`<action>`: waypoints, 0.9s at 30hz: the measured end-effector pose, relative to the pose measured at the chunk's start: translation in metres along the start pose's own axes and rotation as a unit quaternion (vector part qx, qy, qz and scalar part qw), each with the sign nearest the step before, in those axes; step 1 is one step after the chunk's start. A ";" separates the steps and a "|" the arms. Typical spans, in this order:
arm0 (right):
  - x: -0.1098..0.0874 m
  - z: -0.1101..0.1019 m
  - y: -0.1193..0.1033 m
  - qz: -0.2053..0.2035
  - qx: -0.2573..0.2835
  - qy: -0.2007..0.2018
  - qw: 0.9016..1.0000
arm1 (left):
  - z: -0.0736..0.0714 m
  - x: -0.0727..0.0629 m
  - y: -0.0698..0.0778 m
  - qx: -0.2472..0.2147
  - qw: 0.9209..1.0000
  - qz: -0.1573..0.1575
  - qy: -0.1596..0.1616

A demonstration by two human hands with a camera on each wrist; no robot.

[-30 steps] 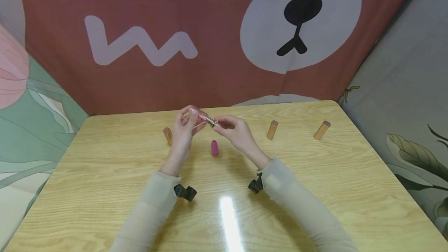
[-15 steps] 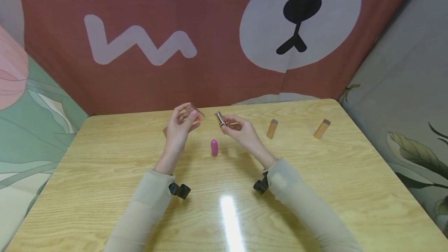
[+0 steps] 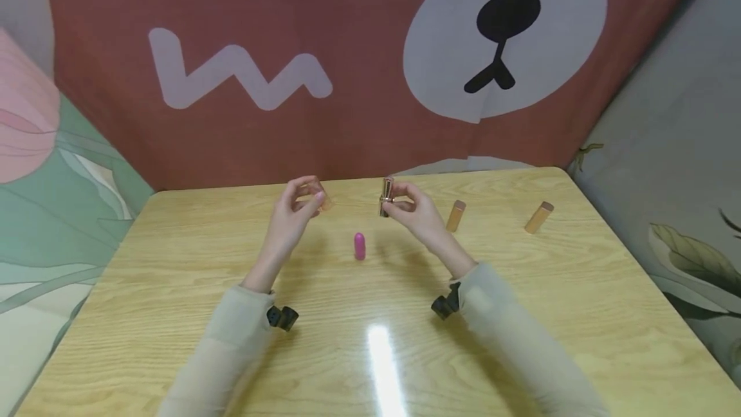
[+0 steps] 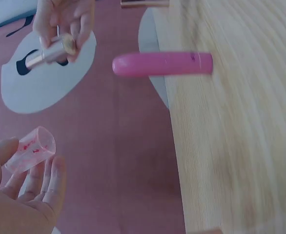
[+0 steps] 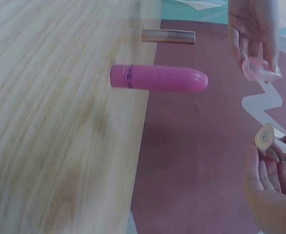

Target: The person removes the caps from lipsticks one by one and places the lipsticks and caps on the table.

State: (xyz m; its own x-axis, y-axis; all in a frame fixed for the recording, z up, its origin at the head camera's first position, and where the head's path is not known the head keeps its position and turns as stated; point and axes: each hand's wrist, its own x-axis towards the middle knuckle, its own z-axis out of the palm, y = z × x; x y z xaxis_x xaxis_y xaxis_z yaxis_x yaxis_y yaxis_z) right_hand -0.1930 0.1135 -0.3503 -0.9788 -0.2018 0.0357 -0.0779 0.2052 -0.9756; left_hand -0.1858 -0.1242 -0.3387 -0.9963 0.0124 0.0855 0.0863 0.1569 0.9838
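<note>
My left fingers [image 4: 55, 183] are pinching a clear cap [image 4: 34, 147], my right fingers [image 5: 253, 170] clamping a metallic tube [image 3: 386, 189]; pink tube [image 3: 359, 246] is standing upright on tabletop [image 3: 336, 314].

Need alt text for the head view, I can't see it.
Left hand holds a clear cap, right hand a metallic tube, above a wooden table. A pink tube stands below, between them; two tan tubes stand at right.

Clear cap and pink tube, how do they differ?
The clear cap is see-through; the pink tube is opaque. The cap is tilted in the left hand; the tube stands upright on the table. The cap bears red marks, the tube dark lettering. Both look pinkish.
</note>
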 end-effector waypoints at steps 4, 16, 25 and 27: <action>-0.002 -0.006 0.000 -0.035 0.007 -0.006 0.999 | -0.012 -0.002 -0.004 0.030 0.999 0.005 -0.017; -0.004 -0.018 0.002 -0.079 0.012 -0.022 0.997 | -0.044 -0.005 -0.011 0.076 0.997 0.011 0.004; -0.007 -0.031 0.004 -0.081 0.006 -0.015 0.997 | -0.061 -0.007 -0.009 0.102 0.995 -0.014 0.018; -0.007 -0.034 0.004 -0.081 0.003 -0.014 0.997 | -0.066 -0.009 -0.010 0.103 0.994 -0.019 0.021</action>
State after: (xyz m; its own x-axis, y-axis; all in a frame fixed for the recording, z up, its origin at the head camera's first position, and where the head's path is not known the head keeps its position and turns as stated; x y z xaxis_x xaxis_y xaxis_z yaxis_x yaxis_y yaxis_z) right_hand -0.1929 0.1486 -0.3473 -0.9477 -0.2581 0.1879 -0.2340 0.1614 -0.9587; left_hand -0.1781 -0.1908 -0.3388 -0.9975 -0.0369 0.0601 0.0431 0.3554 0.9337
